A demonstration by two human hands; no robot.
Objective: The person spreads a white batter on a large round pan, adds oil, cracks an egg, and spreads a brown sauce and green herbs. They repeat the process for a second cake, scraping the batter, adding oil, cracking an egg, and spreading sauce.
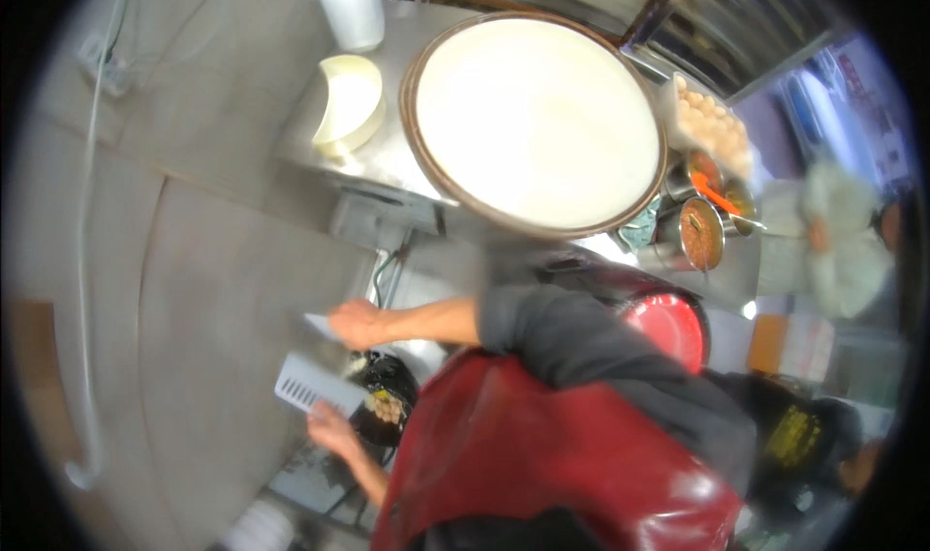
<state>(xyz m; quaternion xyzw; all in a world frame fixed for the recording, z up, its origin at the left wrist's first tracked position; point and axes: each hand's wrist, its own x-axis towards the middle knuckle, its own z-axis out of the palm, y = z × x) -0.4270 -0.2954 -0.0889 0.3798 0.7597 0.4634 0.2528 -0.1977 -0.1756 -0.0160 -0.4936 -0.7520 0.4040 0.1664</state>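
Note:
My left hand (pixel 330 427) grips a pale, flat, rectangular tool with a row of slots (pixel 320 385), like a slotted scraper. Above it in the head view, my right hand (pixel 356 324) is closed around a light flat blade (pixel 320 324), mostly hidden by the fist. The picture is blurred here. Beside both hands, close to my red apron (pixel 508 456), is a black container with a shiny, crumpled, bag-like lining (pixel 392 377). Yellow bits and pale brown pieces (pixel 385 408) that look like eggshells lie in it.
A large round brown-rimmed white surface (pixel 538 122) fills much of the metal counter (pixel 305 133). Around it are a crescent-shaped tray (pixel 352 104), a tall white container (pixel 352 10), eggs (pixel 712 126) and metal sauce pots (pixel 701 235). A red bucket (pixel 672 329) stands by my elbow.

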